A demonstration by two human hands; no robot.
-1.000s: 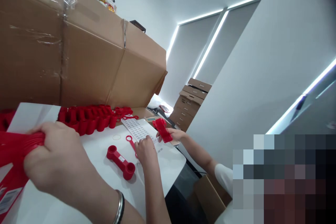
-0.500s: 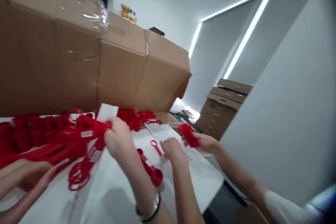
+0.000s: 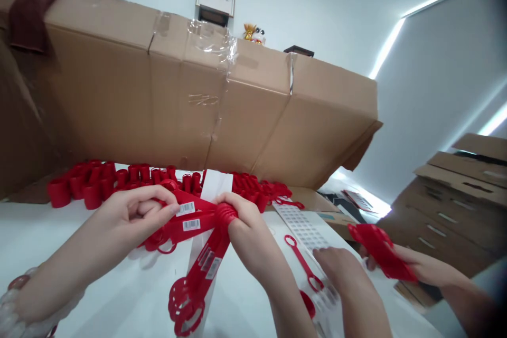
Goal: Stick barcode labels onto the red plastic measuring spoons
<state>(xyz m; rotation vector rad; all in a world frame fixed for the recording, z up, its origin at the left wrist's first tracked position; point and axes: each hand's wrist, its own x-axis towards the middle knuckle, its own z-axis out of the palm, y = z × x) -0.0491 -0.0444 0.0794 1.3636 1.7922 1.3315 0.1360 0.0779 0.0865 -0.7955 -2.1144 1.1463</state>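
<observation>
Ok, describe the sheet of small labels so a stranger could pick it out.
Start at the long cardboard box along the far edge of the white table. Below its right end, past the red plastic parts, lies a pale sheet. Its grid of small printed labels sets it apart from those red plastic parts.

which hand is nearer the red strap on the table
Right. The right hand is beside the lower end of the strap; the left hand is farther off, to its left.
</observation>
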